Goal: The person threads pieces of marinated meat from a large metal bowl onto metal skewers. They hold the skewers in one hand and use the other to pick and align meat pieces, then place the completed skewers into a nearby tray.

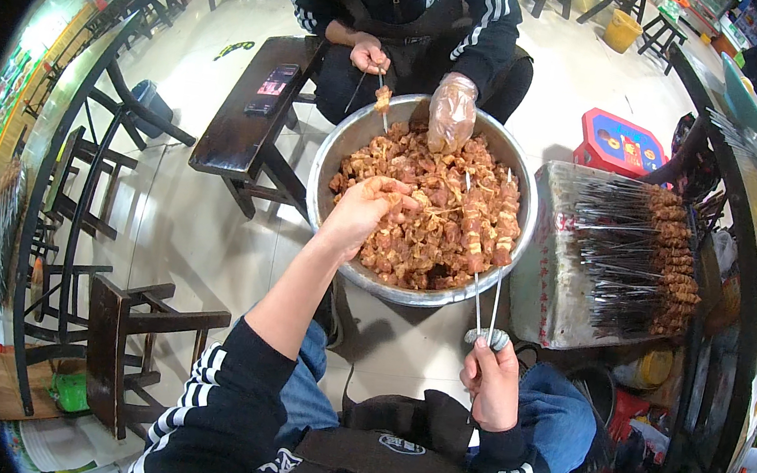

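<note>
A wide steel basin [321,212] before me is heaped with marinated raw meat pieces [405,254]. My left hand [373,211] hovers over the heap with bent fingers drawn together; whether meat is between its fingertips, I cannot tell. In my right hand [493,385], below the basin's near rim, are the lower ends of two metal skewers [478,302]. Their upper parts carry threaded meat [473,230] and rest over the heap at the right. A greyish striped wrap [488,337] sits at the fingers of that hand.
Opposite, a co-worker's gloved hand [452,114] reaches into the meat; their bare hand [370,55] holds a skewer. Finished meat skewers [665,265] lie on a pale box [542,292] at right. On the left, a dark wooden bench [234,141] bears a phone [272,89].
</note>
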Tool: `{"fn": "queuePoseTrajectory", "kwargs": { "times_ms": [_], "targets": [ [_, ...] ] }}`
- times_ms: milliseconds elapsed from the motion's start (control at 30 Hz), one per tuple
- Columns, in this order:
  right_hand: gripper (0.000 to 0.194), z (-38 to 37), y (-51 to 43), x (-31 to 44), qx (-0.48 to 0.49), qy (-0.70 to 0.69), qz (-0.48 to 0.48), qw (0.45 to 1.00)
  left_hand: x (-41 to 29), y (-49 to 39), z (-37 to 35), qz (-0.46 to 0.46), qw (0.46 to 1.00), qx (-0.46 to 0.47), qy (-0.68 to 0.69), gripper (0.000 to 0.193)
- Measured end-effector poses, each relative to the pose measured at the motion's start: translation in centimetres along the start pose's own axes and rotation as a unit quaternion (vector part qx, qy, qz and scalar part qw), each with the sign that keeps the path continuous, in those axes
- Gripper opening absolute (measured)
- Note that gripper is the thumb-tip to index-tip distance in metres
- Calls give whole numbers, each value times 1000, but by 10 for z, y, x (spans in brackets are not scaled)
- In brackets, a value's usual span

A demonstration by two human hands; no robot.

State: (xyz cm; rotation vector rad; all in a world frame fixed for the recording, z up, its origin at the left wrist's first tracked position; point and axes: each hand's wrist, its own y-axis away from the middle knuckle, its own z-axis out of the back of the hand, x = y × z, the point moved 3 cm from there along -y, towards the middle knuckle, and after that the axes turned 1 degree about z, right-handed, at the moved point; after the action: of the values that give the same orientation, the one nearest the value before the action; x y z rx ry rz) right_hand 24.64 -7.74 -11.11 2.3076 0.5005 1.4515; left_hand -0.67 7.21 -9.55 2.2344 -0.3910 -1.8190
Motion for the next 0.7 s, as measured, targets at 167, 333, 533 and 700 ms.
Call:
{"fn": "queuePoseTrajectory", "kwargs": {
  "times_ms": [167,333,533,700],
  "targets": [
    [6,0,0,-1,0,-9,-7,1000,0,1,0,-50,993,-5,-105,22],
    [6,1,-1,-2,10,-6,-9,1000,0,1,0,-36,995,-18,-95,24],
    [8,1,-1,-3,15,17,4,1000,-7,2,7,-38,998,23,-35,33],
    [7,1,0,-2,7,23,0,1000,-13,2,14,2,995,30,92,33]
  ]
}}
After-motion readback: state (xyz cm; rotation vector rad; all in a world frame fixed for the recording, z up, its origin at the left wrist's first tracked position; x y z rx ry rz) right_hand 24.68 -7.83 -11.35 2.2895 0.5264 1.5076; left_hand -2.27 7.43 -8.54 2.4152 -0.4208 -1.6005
